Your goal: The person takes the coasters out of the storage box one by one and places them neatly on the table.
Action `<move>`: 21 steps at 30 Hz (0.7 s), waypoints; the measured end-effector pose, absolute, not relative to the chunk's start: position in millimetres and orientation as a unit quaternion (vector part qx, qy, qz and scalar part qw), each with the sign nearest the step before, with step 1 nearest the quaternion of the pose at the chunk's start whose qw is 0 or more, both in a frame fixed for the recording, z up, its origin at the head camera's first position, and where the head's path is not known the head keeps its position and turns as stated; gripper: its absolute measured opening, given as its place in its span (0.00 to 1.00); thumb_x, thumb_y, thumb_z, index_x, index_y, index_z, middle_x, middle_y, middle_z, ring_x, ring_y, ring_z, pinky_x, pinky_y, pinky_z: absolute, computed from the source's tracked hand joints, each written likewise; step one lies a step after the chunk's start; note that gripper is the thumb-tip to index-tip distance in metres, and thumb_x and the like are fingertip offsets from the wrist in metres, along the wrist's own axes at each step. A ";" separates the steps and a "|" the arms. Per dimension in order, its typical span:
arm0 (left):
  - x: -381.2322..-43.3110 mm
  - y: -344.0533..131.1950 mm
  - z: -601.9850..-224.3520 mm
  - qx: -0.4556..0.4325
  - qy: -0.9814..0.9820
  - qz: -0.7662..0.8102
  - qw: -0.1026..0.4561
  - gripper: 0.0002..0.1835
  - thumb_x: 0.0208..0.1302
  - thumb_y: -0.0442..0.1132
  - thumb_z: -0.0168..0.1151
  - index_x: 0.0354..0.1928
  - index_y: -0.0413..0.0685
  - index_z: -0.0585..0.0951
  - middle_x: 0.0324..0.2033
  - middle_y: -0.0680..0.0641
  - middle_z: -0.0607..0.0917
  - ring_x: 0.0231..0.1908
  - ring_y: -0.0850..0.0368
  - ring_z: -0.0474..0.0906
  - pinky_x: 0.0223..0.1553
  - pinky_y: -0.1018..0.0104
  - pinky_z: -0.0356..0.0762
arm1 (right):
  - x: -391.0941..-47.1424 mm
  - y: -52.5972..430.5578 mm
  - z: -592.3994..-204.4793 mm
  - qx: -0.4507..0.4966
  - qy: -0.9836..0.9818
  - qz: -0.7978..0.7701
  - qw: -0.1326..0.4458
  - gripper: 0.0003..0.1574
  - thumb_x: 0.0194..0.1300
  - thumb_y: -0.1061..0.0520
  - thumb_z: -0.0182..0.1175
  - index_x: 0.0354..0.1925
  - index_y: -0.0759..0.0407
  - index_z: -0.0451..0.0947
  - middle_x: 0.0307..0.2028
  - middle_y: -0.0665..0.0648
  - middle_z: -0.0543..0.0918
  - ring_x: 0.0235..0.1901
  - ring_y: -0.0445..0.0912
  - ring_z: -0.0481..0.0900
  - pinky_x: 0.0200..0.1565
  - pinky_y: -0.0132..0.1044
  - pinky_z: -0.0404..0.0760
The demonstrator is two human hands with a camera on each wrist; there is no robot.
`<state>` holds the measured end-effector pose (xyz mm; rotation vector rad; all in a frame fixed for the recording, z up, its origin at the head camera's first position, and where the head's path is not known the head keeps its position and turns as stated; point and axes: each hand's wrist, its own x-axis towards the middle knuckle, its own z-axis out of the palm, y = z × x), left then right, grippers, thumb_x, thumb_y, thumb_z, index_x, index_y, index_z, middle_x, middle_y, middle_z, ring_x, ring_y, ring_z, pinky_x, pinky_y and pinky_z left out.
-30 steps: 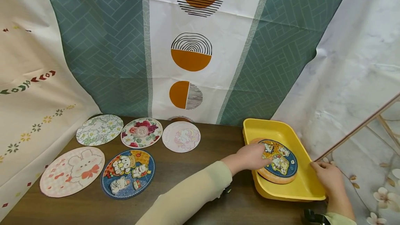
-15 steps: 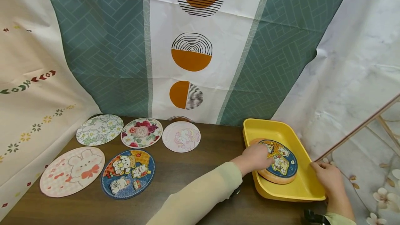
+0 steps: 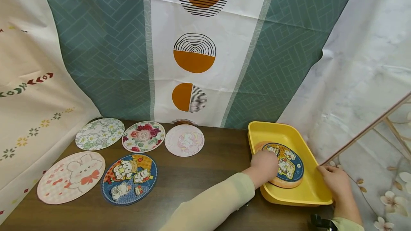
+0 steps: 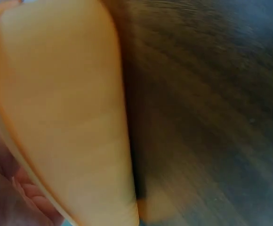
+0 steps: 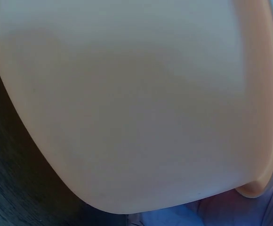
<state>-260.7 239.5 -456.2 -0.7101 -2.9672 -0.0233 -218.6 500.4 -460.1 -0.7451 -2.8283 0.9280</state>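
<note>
A blue-and-orange round mat with cartoon animals (image 3: 290,165) lies on a tan round piece (image 3: 284,184) inside a yellow tray (image 3: 273,128). My left hand (image 3: 264,165) reaches over the tray's left rim and rests at the mat's left edge. Its fingertips are hidden from the head camera, so I cannot tell whether they grip the mat. In the left wrist view, some curled fingers (image 4: 33,197) show beyond the tray's wall (image 4: 66,108). My right hand (image 3: 337,181) holds the tray's right rim between thumb and fingers. The right wrist view is filled by the tray's outer side (image 5: 136,122).
On the brown table (image 3: 192,184), several flat printed mats lie to the left: bunny (image 3: 72,177), blue cartoon (image 3: 130,179), green floral (image 3: 100,133), red floral (image 3: 143,136) and pink unicorn (image 3: 184,140). A patterned curtain (image 3: 189,10) hangs behind; a marble-print sheet (image 3: 363,99) borders the right.
My left hand has moved a little right and nearer along the mat's left side, its fingers drawing off the mat's top. My right hand keeps its hold on the rim.
</note>
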 end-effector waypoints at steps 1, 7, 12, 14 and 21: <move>-260.2 240.3 -458.0 -0.233 -0.971 0.002 0.052 0.17 0.82 0.62 0.62 0.46 0.60 0.90 0.37 0.57 0.87 0.36 0.63 0.83 0.35 0.67 0.84 | -218.5 500.2 -460.3 -0.242 -0.922 0.301 0.037 0.40 0.86 0.44 0.51 0.66 0.84 0.74 0.62 0.84 0.74 0.54 0.72 0.77 0.55 0.64 0.83; -255.6 244.4 -460.1 -0.229 -0.972 0.028 0.046 0.17 0.83 0.59 0.59 0.56 0.61 0.90 0.52 0.57 0.89 0.49 0.61 0.84 0.49 0.67 0.84 | -218.9 501.1 -461.9 -0.242 -0.922 0.300 0.038 0.41 0.86 0.44 0.51 0.66 0.83 0.74 0.63 0.84 0.74 0.54 0.72 0.77 0.56 0.66 0.82; -255.8 250.0 -465.1 -0.212 -0.976 0.038 0.041 0.19 0.83 0.60 0.58 0.59 0.62 0.90 0.58 0.56 0.88 0.54 0.60 0.83 0.54 0.67 0.84 | -220.0 503.2 -463.3 -0.238 -0.924 0.296 0.046 0.40 0.86 0.44 0.52 0.65 0.83 0.76 0.62 0.84 0.75 0.54 0.71 0.78 0.55 0.65 0.82; -256.7 252.6 -467.1 -0.208 -0.976 0.047 0.036 0.20 0.84 0.61 0.57 0.60 0.63 0.90 0.59 0.55 0.88 0.56 0.58 0.82 0.53 0.67 0.84 | -220.3 503.7 -463.8 -0.237 -0.924 0.296 0.049 0.40 0.86 0.44 0.52 0.65 0.83 0.76 0.62 0.84 0.75 0.53 0.71 0.78 0.55 0.66 0.82; -260.3 258.2 -470.8 -0.199 -0.978 0.070 0.003 0.27 0.81 0.72 0.54 0.65 0.70 0.89 0.65 0.57 0.86 0.69 0.56 0.79 0.59 0.64 0.84 | -220.5 503.2 -463.9 -0.240 -0.922 0.299 0.050 0.40 0.86 0.43 0.53 0.65 0.83 0.76 0.62 0.84 0.76 0.52 0.70 0.78 0.52 0.62 0.84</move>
